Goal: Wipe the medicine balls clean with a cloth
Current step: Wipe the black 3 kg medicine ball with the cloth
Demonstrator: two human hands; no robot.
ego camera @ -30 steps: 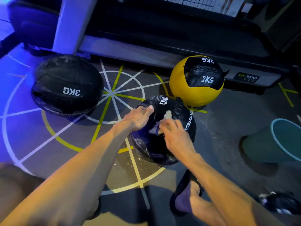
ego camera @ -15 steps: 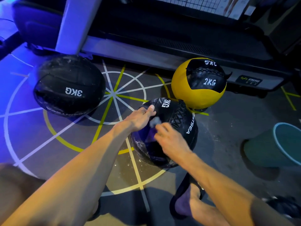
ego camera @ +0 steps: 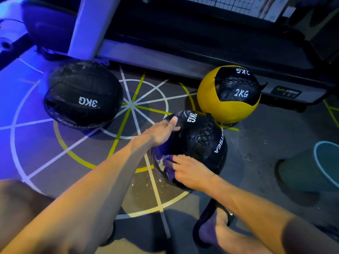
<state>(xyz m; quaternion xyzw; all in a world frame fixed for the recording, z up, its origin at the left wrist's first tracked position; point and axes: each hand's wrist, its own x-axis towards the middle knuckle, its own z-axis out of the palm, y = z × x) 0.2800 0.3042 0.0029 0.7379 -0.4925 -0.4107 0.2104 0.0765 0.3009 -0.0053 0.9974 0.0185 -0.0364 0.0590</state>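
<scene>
A black 3KG medicine ball [ego camera: 200,142] with laced stitching sits on the floor in front of me. My left hand [ego camera: 161,131] rests on its upper left side, fingers spread over the curve. My right hand [ego camera: 190,171] presses a purple cloth [ego camera: 168,166] against the ball's lower left face, fingers curled over it; white residue shows beside the cloth. A second black 3KG ball [ego camera: 82,96], dusty on top, lies to the left. A yellow and black 2KG ball [ego camera: 229,94] stands behind on the right.
A teal bucket [ego camera: 324,162] stands at the right edge. A treadmill base [ego camera: 201,57] runs along the back, with a pale post [ego camera: 91,26] at the left. White and yellow lines [ego camera: 131,105] mark the floor. My sandalled foot [ego camera: 212,228] is below the ball.
My right hand has slid the cloth down from the ball's top to its lower left side. The ball has rolled slightly, showing more stitching. My left hand stays on top.
</scene>
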